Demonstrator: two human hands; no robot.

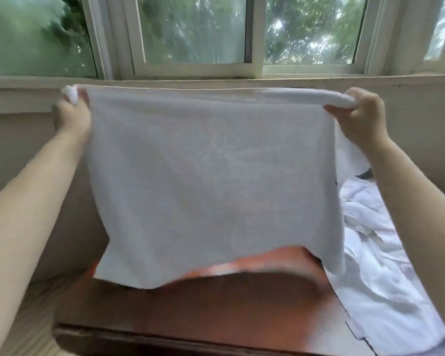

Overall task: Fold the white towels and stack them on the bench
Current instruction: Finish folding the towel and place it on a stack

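so that it hangs flat for folding, the white towel (211, 181) is stretched above the desk (216, 317); left hand (71, 119) and right hand (360, 116) each pinch a top corner. unfolded pile (370, 253) lies right.

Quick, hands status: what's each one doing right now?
Left hand: closed, pinching the top left corner of the white towel.
Right hand: closed, gripping the towel's top right corner; it hangs spread above the bench.
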